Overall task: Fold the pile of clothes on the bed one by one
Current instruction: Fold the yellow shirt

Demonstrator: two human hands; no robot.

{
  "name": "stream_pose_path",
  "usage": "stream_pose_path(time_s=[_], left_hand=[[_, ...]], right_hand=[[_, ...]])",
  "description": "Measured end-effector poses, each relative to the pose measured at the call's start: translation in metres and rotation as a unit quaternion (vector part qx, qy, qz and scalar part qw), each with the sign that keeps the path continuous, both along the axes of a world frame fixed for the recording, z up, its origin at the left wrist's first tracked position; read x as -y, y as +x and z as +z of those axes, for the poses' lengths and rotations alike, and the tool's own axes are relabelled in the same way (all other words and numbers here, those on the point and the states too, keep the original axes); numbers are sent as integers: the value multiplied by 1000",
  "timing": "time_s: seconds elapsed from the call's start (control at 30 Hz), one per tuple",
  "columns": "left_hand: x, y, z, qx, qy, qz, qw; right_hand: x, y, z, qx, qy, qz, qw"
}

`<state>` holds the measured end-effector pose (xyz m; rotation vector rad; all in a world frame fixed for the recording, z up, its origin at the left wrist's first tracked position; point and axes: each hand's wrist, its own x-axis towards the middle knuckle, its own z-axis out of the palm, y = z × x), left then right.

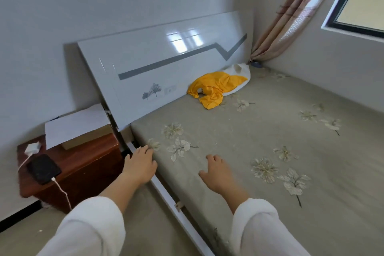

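A crumpled yellow garment [215,87] lies on the bed [259,135] against the headboard, partly over a white garment [241,75] behind it. Both sit far from my hands, toward the bed's far corner. My left hand [140,165] rests at the bed's near edge with fingers relaxed, holding nothing. My right hand [216,171] hovers over or rests on the beige flowered sheet, fingers loosely spread, also empty. White sleeves cover both forearms.
A glossy white headboard [166,64] stands behind the bed. Left of the bed is a brown nightstand [83,164] carrying papers, a black device on a charging cable and a white plug. A curtain [291,12] and window fill the right corner.
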<state>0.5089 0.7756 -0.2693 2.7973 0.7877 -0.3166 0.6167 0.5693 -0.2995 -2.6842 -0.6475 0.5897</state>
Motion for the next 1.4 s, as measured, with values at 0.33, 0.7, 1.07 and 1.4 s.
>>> stream_pose_path(time_s=[0.33,0.7,1.07,1.4], left_hand=[[-137,194,-35,-10,15,-116,993],[-220,399,-141,-55,-58,-139,987],[-275,556,-301,-46,-75,-179,980],[-296,644,-387,139,-65,-204,967]], right_hand=[[-105,171,-27,-10,7,-96,995],[-204,370,-117,-66,-20,-156,985],[-242,495,-247,-50,-16,-226,973],[-297,594,-309,133,77,-244,958]])
